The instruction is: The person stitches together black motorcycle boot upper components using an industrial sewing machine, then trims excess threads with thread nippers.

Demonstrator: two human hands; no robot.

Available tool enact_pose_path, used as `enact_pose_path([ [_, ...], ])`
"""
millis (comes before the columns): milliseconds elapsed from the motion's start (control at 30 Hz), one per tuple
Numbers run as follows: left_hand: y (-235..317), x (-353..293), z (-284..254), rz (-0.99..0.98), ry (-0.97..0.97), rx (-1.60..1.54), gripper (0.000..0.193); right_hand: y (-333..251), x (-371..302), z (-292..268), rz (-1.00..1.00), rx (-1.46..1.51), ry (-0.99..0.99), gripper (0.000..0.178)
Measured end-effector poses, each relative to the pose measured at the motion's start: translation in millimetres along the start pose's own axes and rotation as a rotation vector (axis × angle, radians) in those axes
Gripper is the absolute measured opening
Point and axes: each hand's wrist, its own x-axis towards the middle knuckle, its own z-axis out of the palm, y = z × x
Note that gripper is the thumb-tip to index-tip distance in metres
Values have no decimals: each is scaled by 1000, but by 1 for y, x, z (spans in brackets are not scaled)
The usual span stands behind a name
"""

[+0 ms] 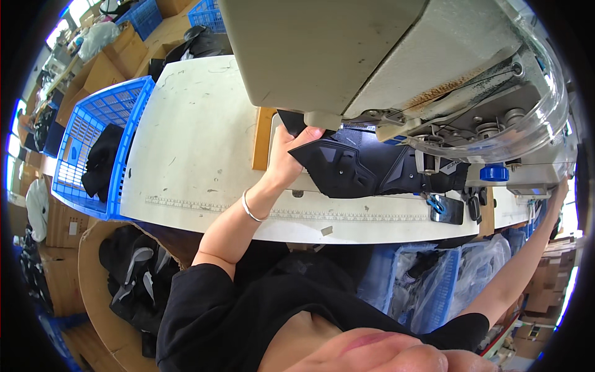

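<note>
My left hand (289,154) grips the left end of a black piece with angular moulded panels (347,168), its thumb lying on top. The piece lies on the white table under the head of a large industrial sewing machine (310,56). The machine's head hides the piece's far side. Its right end reaches below the clear curved cover (527,133). My right arm stretches far to the right, and my right hand (561,191) is at the machine's right end, its fingers too small and partly hidden to make out.
Blue-handled snips (437,203) lie by a dark phone (452,212) near the table's front edge. A blue crate (114,99) with black cloth stands left. Below it is a cardboard box (93,273) of black pieces. Blue crates (452,279) with plastic bags sit below the table.
</note>
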Motion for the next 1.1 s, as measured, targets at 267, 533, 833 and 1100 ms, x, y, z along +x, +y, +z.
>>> enact_pose_path([
  [267,-3,-1,-4,-42,-22,-23,19,-32,-30,31,197,14,167,50],
  [533,0,0,-4,-47,-58,-9,21,-141,-109,114,103,188,515,53],
  [833,6,0,-6,-8,-44,167,26,-97,-130,113,167,307,513,63],
  [1100,7,1,-8,-53,-88,201,22,-71,-30,38,170,40,-54,54],
])
